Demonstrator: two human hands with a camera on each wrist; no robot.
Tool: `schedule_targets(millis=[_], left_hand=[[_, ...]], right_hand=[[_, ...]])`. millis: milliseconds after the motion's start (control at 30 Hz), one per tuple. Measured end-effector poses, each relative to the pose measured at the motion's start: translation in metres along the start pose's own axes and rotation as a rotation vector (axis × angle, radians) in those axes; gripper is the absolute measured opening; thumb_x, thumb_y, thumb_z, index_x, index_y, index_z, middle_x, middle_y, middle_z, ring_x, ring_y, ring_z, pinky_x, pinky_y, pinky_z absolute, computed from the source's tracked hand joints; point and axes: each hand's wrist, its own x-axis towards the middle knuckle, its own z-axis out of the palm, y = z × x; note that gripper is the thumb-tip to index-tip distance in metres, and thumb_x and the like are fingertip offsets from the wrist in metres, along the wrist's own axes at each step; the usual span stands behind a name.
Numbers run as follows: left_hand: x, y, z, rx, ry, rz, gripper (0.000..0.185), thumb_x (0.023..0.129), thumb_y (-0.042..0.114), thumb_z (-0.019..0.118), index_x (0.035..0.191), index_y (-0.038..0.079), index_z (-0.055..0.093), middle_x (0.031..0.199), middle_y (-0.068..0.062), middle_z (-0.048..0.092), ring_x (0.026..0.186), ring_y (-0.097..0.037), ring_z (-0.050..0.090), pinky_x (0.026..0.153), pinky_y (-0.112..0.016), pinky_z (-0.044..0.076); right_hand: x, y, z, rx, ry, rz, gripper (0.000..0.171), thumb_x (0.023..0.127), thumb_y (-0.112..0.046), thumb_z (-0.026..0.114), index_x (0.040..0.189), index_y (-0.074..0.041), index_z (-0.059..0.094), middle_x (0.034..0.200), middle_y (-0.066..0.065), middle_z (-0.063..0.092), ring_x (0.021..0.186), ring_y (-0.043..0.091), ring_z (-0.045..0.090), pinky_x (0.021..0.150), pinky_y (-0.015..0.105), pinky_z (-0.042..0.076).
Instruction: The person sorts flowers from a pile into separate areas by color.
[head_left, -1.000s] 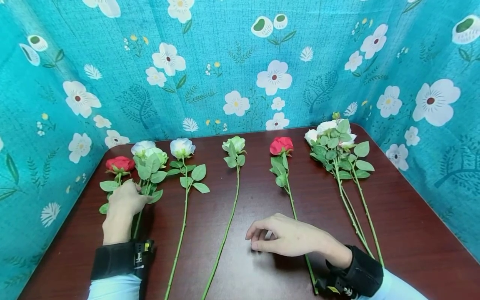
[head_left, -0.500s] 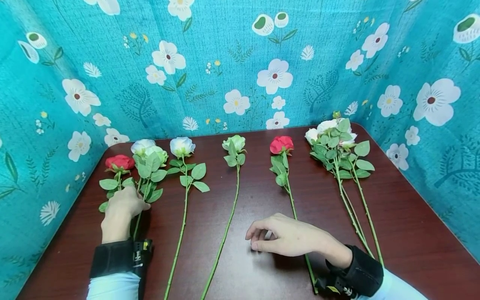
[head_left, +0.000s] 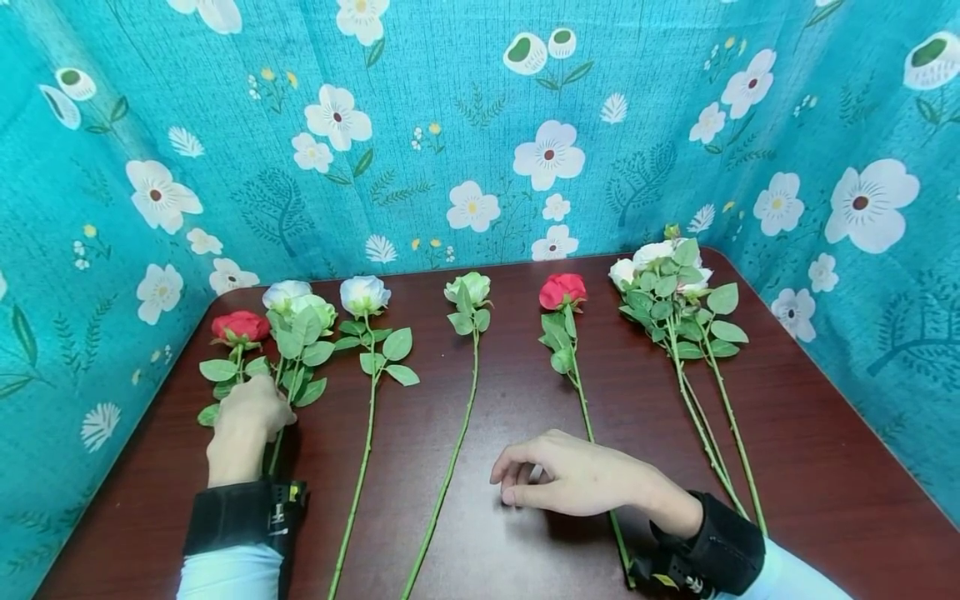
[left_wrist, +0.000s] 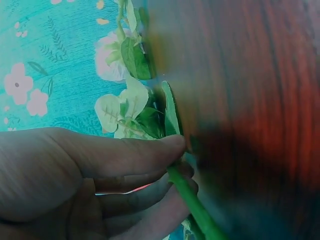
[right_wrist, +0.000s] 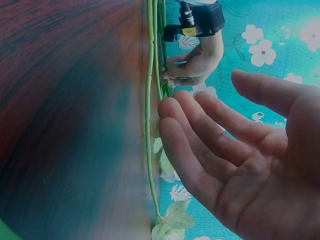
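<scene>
At the left of the table my left hand (head_left: 251, 412) pinches a green rose stem (left_wrist: 192, 197) between thumb and fingers, seen up close in the left wrist view. Just beyond this hand lie a red rose (head_left: 240, 327), a pale blue rose (head_left: 285, 294) and a light green rose (head_left: 318, 310), their leaves bunched together. Which bloom the pinched stem belongs to I cannot tell. My right hand (head_left: 577, 475) hovers above the table with loosely bent fingers and holds nothing. It overlaps the stem of another red rose (head_left: 562, 291).
Between the hands lie another pale blue rose (head_left: 364, 295) and another light green rose (head_left: 467, 289), stems toward me. White roses (head_left: 654, 252) are grouped at the back right. A blue floral curtain (head_left: 450, 125) borders the brown table (head_left: 517, 375).
My left hand has shifted slightly toward me along the stems, and its thumb has drawn in. The right hand and the roses stay practically where they were.
</scene>
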Motion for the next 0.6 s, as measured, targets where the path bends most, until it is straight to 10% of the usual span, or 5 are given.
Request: schedule_targets(millis=[600], left_hand=[[-0.003,0.012,-0.004,-0.082,0.149,0.077,0.021,0.093,0.013,0.07,0.079,0.004,0.058,0.067,-0.008,0.059,0.067,-0.029,0.061,0.061,-0.045,0.046]], right_hand=[[0.0,0.0,0.0,-0.015,-0.006,-0.01,0.021,0.105,-0.024,0.061,0.117,-0.008,0.069,0.095,-0.016,0.068,0.092,-0.002,0.064,0.084,0.023,0.054]])
